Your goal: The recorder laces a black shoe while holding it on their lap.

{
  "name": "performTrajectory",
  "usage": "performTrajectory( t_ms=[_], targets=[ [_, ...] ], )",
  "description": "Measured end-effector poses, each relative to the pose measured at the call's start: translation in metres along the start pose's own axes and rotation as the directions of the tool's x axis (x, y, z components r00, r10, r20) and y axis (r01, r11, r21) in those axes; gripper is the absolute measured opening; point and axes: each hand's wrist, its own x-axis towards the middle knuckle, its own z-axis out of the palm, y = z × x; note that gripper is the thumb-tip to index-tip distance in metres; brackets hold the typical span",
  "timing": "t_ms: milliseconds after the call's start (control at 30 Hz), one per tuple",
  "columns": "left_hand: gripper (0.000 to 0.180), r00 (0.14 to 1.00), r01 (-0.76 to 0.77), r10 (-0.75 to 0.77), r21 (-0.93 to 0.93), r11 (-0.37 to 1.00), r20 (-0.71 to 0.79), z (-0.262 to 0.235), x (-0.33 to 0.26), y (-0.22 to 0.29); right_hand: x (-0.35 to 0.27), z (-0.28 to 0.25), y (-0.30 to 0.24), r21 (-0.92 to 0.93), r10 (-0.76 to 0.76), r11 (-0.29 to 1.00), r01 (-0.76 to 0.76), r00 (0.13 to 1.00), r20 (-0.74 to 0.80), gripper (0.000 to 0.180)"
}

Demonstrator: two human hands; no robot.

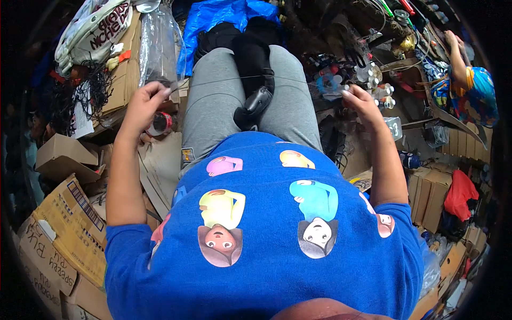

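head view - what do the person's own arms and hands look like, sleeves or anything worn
Both forearms are bare. The left hand and right hand wear no gloves; no watch or bands show. Short bright blue sleeves of a T-shirt end above the elbows.

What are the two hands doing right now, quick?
Left hand: closed, pinching one end of a thin wire.
Right hand: closed, fingers pinching the wire's other end, stretched tight across the lap.

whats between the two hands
In the head view a thin taut wire runs from the left hand to the right hand. Beneath it lie the grey-trousered lap and a black object.
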Motion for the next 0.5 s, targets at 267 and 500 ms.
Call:
performTrajectory(
  t_ms=[267,500],
  targets=[
    [0.018,1.000,0.020,-0.021,-0.107,0.994,-0.009,-0.005,0.006,-0.022,0.005,-0.028,0.014,0.042,0.025,0.999,-0.025,1.000,0.000,0.021],
    [0.033,0.935,-0.272,0.325,0.299,0.915,-0.143,0.034,0.031,0.044,0.027,0.025,-0.055,-0.071,-0.261,0.965,0.252,0.945,-0.196,0.037]
  ],
)
